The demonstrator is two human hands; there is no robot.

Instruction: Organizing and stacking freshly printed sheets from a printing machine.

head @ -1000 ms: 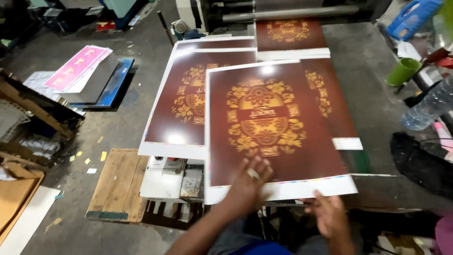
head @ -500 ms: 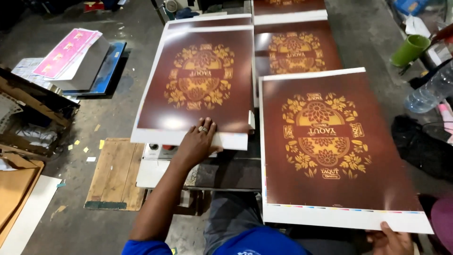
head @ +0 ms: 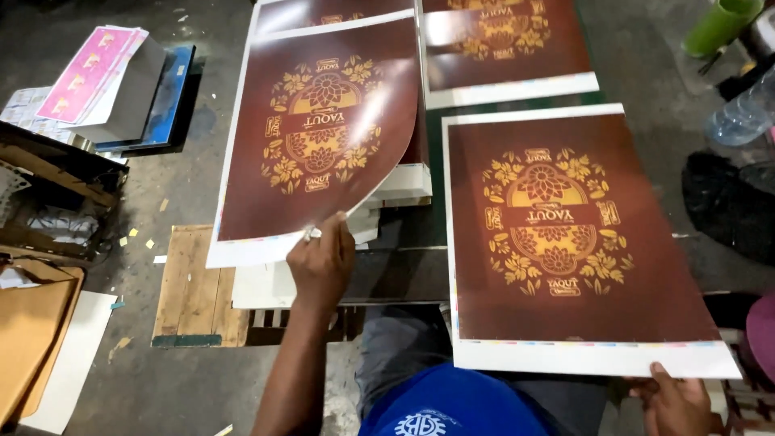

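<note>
Left of the big flat maroon sheet on the tabletop, we peel a curling printed sheet off its stack, left hand pinching its edge, right hand touching the flat sheet's corner, its grip hidden; next comes carrying it across, we judge.

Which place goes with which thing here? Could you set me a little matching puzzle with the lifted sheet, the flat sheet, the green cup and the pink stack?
Things:
1. curled printed sheet
2. flat printed sheet
3. green cup
4. pink stack

Places:
A. top right corner of the view
B. on a box, far left on the floor
C. lifted at its near edge by the left hand
D. lying flat, its near right corner by the right hand

Pairs: 1-C, 2-D, 3-A, 4-B
</note>
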